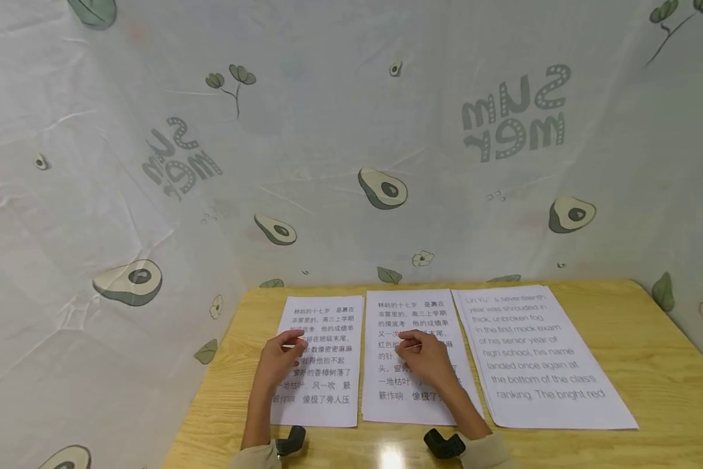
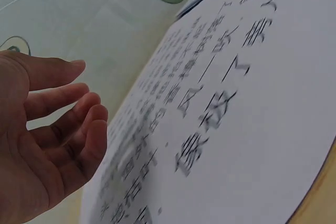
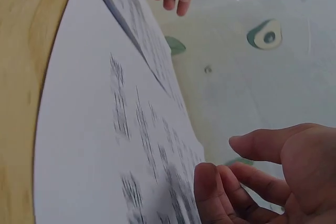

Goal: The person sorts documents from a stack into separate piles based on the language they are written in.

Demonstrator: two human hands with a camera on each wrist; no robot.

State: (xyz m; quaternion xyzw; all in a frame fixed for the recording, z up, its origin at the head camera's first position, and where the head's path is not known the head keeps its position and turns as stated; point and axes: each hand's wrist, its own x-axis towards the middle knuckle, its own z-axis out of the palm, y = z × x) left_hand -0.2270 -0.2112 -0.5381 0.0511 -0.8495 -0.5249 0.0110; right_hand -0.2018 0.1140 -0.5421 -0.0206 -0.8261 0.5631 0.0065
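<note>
Three white printed sheets lie side by side on the table. Over the left sheet of Chinese text point(image 1: 328, 384) hovers my left hand point(image 1: 282, 357); its fingers are loosely bent and nothing is between them. My right hand point(image 1: 424, 355) hangs above the middle sheet of Chinese text point(image 1: 398, 410), fingers relaxed and slightly curled, also holding nothing. In the left wrist view the left hand point(image 2: 58, 135) shows its palm and bent fingers beside the page. A gap shows between thumb and fingers of the right hand point(image 3: 262, 171) in the right wrist view.
To the right lies a stack of sheets with English text point(image 1: 539, 365), its edges slightly fanned. The wooden table point(image 1: 668, 365) has light grain. A pale curtain point(image 1: 328, 130) with avocado prints hangs behind and at the left. Black wrist devices point(image 1: 445, 444) sit at both cuffs.
</note>
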